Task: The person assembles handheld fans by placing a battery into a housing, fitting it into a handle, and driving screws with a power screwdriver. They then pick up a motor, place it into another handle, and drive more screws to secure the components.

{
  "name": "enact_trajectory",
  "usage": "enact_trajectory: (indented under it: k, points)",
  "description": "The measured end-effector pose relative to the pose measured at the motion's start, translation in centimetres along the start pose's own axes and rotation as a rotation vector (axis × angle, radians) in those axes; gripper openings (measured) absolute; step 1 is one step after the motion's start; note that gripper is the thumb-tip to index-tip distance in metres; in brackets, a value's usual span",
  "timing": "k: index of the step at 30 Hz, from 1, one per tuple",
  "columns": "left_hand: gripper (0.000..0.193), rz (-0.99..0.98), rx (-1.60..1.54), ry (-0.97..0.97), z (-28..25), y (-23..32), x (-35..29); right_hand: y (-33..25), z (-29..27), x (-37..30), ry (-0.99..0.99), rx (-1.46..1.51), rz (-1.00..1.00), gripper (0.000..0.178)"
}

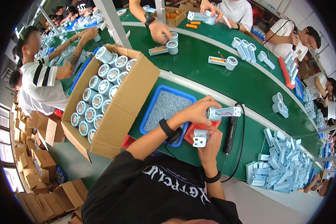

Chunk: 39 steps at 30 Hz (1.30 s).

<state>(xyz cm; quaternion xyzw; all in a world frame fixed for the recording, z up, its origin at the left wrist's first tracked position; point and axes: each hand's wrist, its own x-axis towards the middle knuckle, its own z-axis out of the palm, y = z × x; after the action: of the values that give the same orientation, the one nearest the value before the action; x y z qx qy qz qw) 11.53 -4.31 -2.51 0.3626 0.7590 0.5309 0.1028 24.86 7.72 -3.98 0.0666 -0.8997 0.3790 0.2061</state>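
My left hand [198, 112] grips a light-blue plastic housing [224, 112] by its round end; its open handle points right and shows wires inside. Just below, my right hand [212, 143] has its fingers closed round a second light-blue piece [201, 137] with a white end facing me. Both are held over a red fixture [190, 131], which my hands partly cover. Close to the right of my hands lies a black electric screwdriver [232, 135] with a cable. A blue tray [142, 128] full of small metal screws sits beside my left forearm.
At left stands an open cardboard box [128, 97] of round-headed housings. Loose light-blue shells [280, 164] are heaped at right. Beyond a pale rail, a green conveyor [198, 71] carries part-built units [229, 62]. Across it, a co-worker's hand [161, 33] touches a unit.
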Motion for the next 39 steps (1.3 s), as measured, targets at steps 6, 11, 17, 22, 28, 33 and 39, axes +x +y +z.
enact_trajectory:
  k: [6,11,17,22,28,33,39]
  points:
    - [0.049,0.078,0.058,-0.049,-0.4,1.4,0.0,0.1,-0.5,1.0,-0.087,-0.133,-0.084,0.050]
    - [0.041,0.136,0.020,-0.124,-0.7,2.3,-1.4,-0.6,-0.3,-0.6,-0.094,-0.143,-0.089,0.048]
    - [0.037,-0.257,-0.063,-0.317,-1.2,0.6,-1.2,-0.2,-0.7,-0.4,-0.240,-0.126,-0.052,0.041]
    - [0.039,-0.010,0.238,-0.194,0.5,-0.4,-2.2,-0.3,-2.4,-0.4,-0.302,0.023,-0.020,0.025]
    - [0.042,-0.008,0.354,-0.146,0.3,0.5,-2.5,-0.1,-1.6,-0.2,-0.275,0.031,-0.031,0.029]
    - [0.046,0.009,0.395,-0.065,0.6,0.5,-3.3,-0.1,-2.4,0.5,-0.425,0.034,0.072,0.029]
    - [0.046,-0.008,0.360,-0.085,1.1,0.1,-3.9,0.8,-1.6,-0.6,-0.364,-0.023,-0.049,0.034]
